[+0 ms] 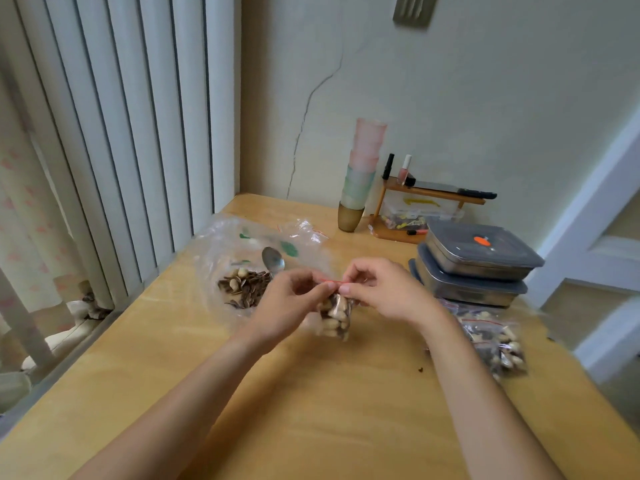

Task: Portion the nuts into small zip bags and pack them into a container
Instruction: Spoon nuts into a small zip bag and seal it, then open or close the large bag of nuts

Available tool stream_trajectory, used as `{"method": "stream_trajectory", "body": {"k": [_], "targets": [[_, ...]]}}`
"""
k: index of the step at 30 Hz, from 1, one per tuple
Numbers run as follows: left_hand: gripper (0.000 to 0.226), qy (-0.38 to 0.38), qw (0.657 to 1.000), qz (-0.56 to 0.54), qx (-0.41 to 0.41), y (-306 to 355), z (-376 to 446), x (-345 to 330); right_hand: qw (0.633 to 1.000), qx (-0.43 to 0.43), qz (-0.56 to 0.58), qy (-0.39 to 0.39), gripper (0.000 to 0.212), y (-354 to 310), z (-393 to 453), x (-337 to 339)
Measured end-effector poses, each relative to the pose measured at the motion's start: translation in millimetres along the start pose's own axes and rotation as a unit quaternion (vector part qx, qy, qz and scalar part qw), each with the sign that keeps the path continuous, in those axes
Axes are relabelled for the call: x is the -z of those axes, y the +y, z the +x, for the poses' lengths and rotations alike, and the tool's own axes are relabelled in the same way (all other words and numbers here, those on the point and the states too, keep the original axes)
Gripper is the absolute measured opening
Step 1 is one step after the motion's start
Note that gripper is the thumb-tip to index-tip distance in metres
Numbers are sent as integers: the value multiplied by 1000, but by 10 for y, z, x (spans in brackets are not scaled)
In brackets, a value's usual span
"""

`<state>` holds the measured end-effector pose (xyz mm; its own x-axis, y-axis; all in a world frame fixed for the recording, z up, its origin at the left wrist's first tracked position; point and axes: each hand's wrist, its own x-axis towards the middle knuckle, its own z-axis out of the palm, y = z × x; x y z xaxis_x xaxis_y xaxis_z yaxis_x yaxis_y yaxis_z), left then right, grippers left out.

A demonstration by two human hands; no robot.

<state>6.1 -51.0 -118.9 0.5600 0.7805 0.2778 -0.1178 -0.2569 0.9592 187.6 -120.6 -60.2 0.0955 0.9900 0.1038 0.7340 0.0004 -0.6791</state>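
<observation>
At frame centre, the left hand (pixel 294 292) and right hand (pixel 377 289) pinch the red seal of a small bag (pixel 335 315), fingers partly hiding it.

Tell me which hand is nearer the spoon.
Left. The left hand sits just below and right of the spoon; the right hand is farther right, across the small bag.
</observation>
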Motion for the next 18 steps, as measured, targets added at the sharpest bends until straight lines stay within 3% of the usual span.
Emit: {"method": "stream_trajectory", "body": {"k": [3,6,10,15,18], "targets": [[11,-34,998,47,-17,60,81,-340,1000,-22,1,12,8,161,-319,229],[7,-53,997,55,16,59,76,-753,998,-52,-10,34,9,336,-601,444],[23,-117,989,83,44,-57,-70,-1320,992,-115,-52,31,19,650,-928,681],[30,-130,984,121,-24,-32,-197,-1879,988,-148,7,53,32,938,-1356,968],[42,-126,988,68,-52,33,-257,-2067,986,-132,38,95,28,1016,-1543,1136]]}}
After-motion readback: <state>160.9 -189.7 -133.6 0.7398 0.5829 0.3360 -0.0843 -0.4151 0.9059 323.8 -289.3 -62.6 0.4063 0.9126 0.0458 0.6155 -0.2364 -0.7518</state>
